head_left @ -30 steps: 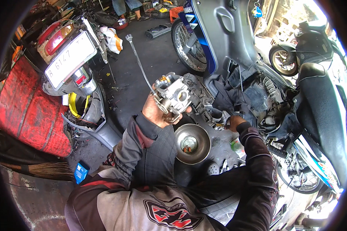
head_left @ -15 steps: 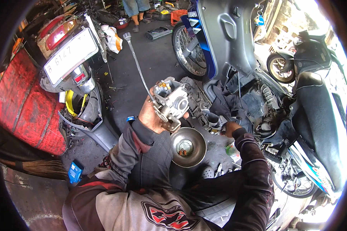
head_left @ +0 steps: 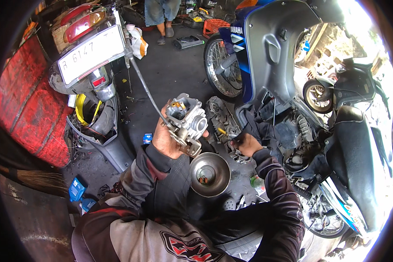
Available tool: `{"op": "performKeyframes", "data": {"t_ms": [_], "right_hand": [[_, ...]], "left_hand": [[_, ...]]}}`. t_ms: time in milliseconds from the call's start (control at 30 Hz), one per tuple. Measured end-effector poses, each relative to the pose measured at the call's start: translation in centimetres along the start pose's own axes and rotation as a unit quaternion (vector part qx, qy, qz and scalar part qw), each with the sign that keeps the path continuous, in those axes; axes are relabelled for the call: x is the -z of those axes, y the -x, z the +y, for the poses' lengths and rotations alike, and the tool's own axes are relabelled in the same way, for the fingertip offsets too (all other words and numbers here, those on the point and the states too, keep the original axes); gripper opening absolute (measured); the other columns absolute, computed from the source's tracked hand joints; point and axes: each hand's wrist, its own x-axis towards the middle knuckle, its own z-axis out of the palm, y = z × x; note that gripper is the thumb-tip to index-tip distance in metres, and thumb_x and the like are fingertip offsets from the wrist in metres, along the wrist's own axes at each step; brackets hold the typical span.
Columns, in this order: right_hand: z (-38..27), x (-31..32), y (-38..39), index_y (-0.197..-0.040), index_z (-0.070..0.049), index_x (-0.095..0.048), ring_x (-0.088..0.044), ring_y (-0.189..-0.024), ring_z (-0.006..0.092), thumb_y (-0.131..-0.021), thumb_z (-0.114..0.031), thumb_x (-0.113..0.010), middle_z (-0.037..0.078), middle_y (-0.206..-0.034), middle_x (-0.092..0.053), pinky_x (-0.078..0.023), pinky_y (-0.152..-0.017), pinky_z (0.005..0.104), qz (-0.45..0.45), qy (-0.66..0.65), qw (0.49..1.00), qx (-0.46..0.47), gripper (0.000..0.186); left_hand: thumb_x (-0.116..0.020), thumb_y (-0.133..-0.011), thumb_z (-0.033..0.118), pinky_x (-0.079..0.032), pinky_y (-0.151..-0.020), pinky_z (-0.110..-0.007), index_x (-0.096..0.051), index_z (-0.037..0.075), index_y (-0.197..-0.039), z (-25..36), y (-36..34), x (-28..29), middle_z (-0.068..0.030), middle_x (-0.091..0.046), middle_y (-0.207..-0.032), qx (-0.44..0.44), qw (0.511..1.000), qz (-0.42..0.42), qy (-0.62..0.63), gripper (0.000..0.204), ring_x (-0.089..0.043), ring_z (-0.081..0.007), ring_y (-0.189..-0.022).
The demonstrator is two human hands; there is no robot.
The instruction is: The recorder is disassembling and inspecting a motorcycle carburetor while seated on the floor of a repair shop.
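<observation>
My left hand is closed around a silver carburetor, held up with its open chamber and brass-coloured parts facing me. A grey cable runs from the carburetor up and away to the left. To the right, my right hand is closed, its fingers pinching a small dark item with what looks like a yellow end; its kind cannot be made out. Below both hands stands a round metal bowl with liquid and small reddish parts in it.
A blue and grey scooter stands ahead, its engine area exposed beside a black seat. At left are a tail section with a white plate and a red drum. Blue boxes lie nearby. A person's legs show at the back.
My right hand has come up from beside the engine parts, moving left toward the carburetor with a small item in its fingers. My left hand keeps holding the carburetor. The view has shifted slightly.
</observation>
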Motion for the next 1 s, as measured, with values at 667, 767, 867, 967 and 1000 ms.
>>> {"op": "performKeyframes", "data": {"t_ms": [667, 767, 867, 967, 1000], "right_hand": [[-23.3, 13.9, -14.5, -0.099, 0.005, -0.062, -0.061, -0.058, 0.0143, -0.085, -0.042, -0.077, 0.007, -0.075, -0.064, -0.047, -0.051, 0.0266, 0.289, -0.413, 0.858, 0.101, 0.052], [-25.7, 16.6, -16.3, -0.108, 0.007, -0.059, -0.069, -0.063, 0.0196, -0.086, -0.056, -0.070, 0.017, -0.083, -0.069, -0.041, -0.046, 0.0229, 0.263, -0.408, 0.865, 0.128, 0.067], [-27.1, 17.3, -18.6, -0.106, 0.014, -0.058, -0.071, -0.065, 0.0230, -0.085, -0.055, -0.071, 0.020, -0.084, -0.068, -0.048, -0.047, 0.0271, 0.251, -0.424, 0.859, 0.141, 0.074], [-27.8, 16.9, -20.0, -0.104, 0.023, -0.056, -0.071, -0.064, 0.0258, -0.083, -0.055, -0.073, 0.023, -0.084, -0.067, -0.056, -0.048, 0.0308, 0.236, -0.428, 0.864, 0.120, 0.082], [-27.9, 16.6, -20.3, -0.104, 0.024, -0.055, -0.071, -0.063, 0.0266, -0.082, -0.059, -0.072, 0.025, -0.086, -0.067, -0.054, -0.046, 0.0297, 0.225, -0.417, 0.875, 0.102, 0.087]], "left_hand": [[-0.039, -0.095, 0.066, -0.062, -0.067, -0.057, -0.056, 0.007, -0.130, 3.7, 4.5, 2.2, -0.0161, -0.068, -0.111, -0.149, 0.981, 0.079, 0.101, 0.070, -0.069, -0.0400, -0.094], [-0.038, -0.094, 0.068, -0.062, -0.067, -0.058, -0.056, 0.008, -0.130, 4.3, 5.3, 2.2, -0.0163, -0.067, -0.113, -0.148, 0.981, 0.062, 0.105, 0.072, -0.069, -0.0415, -0.096], [-0.038, -0.093, 0.070, -0.061, -0.067, -0.058, -0.057, 0.009, -0.130, 4.5, 5.8, 2.7, -0.0157, -0.067, -0.114, -0.160, 0.980, 0.073, 0.090, 0.073, -0.068, -0.0412, -0.097], [-0.043, -0.087, 0.076, -0.061, -0.068, -0.051, -0.052, 0.005, -0.135, 4.6, 6.3, 3.1, -0.0279, -0.060, -0.123, -0.184, 0.977, 0.081, 0.073, 0.086, -0.065, -0.0433, -0.103], [-0.041, -0.089, 0.074, -0.061, -0.068, -0.053, -0.055, 0.008, -0.131, 4.9, 6.4, 2.7, -0.0209, -0.064, -0.117, -0.179, 0.977, 0.098, 0.070, 0.079, -0.067, -0.0417, -0.099]]}}
